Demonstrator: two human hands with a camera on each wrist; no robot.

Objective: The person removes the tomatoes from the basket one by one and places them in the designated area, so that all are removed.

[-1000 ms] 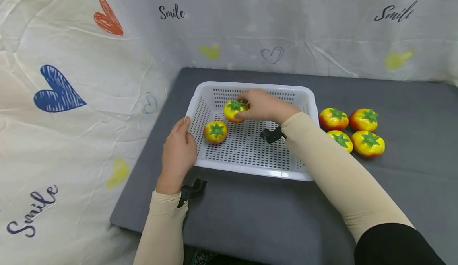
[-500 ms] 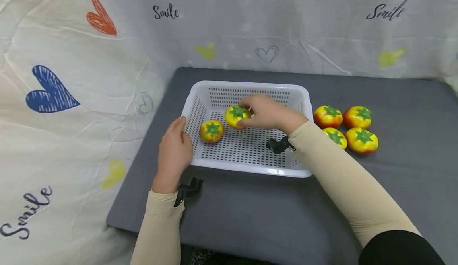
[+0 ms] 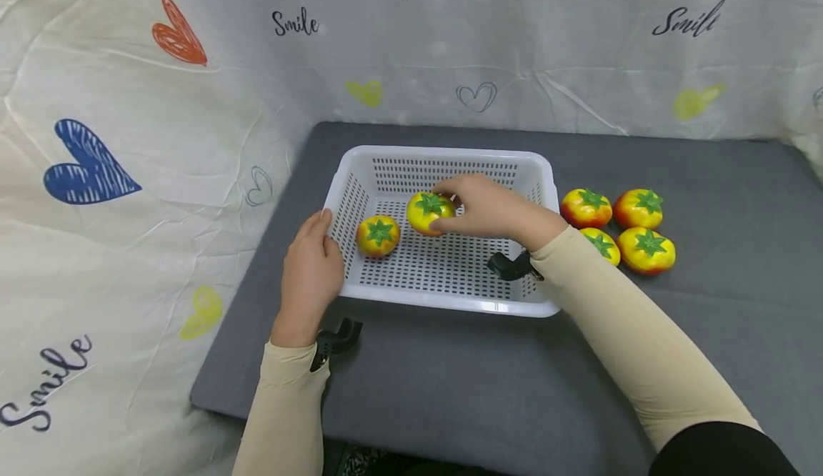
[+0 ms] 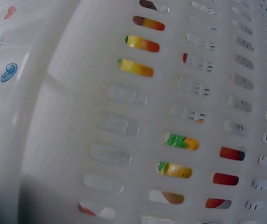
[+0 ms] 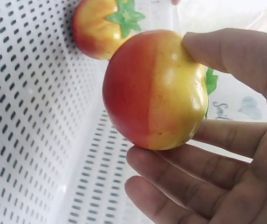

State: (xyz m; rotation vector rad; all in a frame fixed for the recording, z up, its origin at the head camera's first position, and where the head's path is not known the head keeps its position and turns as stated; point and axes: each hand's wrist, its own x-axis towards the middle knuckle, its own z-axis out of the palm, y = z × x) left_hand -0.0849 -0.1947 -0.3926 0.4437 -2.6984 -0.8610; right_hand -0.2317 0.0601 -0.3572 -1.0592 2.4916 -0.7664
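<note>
A white perforated plastic basket [image 3: 444, 305] stands on the grey table. My left hand [image 3: 311, 269] rests on its left rim, the visible fingers fairly straight; the left wrist view shows the basket's slotted side [image 4: 68, 107] with fruit colours through the slots. Inside the basket my right hand [image 3: 491, 208] holds a yellow-and-red imitation tomato [image 3: 429, 211] with a green star-shaped leaf. In the right wrist view the thumb and fingers pinch this tomato [image 5: 156, 91]. A second tomato [image 3: 378, 236] lies left of it in the basket.
Several similar tomatoes [image 3: 648, 251] sit grouped on the table right of the basket, one partly hidden by the right sleeve [image 3: 636, 333]. A patterned cloth [image 3: 411, 54] hangs behind and left of the grey table [image 3: 450, 383].
My right hand has moved slightly toward the near side of the basket with the tomato in its grip. The left hand stays at the rim. The whole view has shifted a little.
</note>
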